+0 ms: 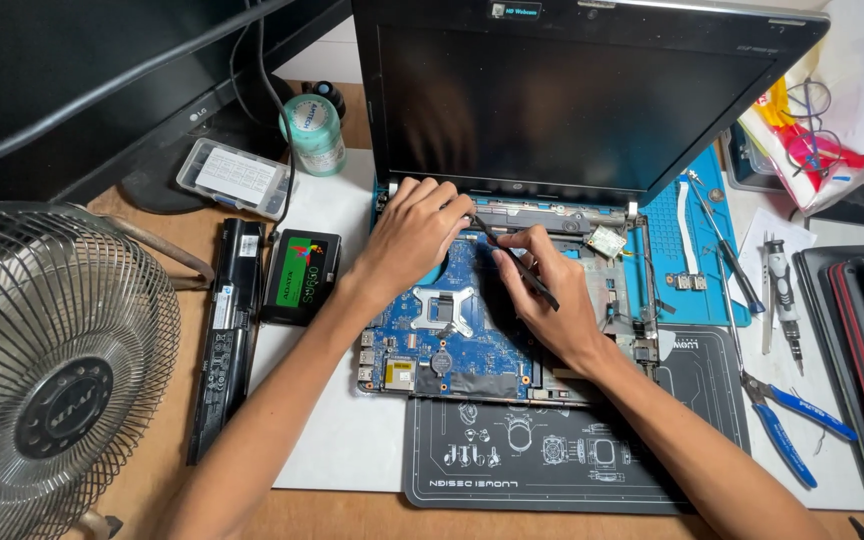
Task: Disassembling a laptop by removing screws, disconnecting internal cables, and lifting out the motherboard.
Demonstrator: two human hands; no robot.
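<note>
Tweezers point(517, 262), black, sat pinched in right hand point(550, 300) at frame centre, long axis running up-left toward blue motherboard point(472, 345); left hand point(414, 232) pressed fingers-together on board's upper edge, nearest the tip.

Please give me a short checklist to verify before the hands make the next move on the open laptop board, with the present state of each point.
1. Right hand has a firm hold of the thin black tool: ok, the fingers are closed around it.
2. Tool tip placed on the right spot of the blue motherboard: cannot tell, the tip is hidden between the hands.
3. Left hand steadies the work: ok, it rests on the board's top edge.
4. Laptop screen stands open and out of the way: ok.
5. Battery is removed: ok, it lies on the desk to the left.
6. Blue-handled pliers clear of the board: ok.
</note>
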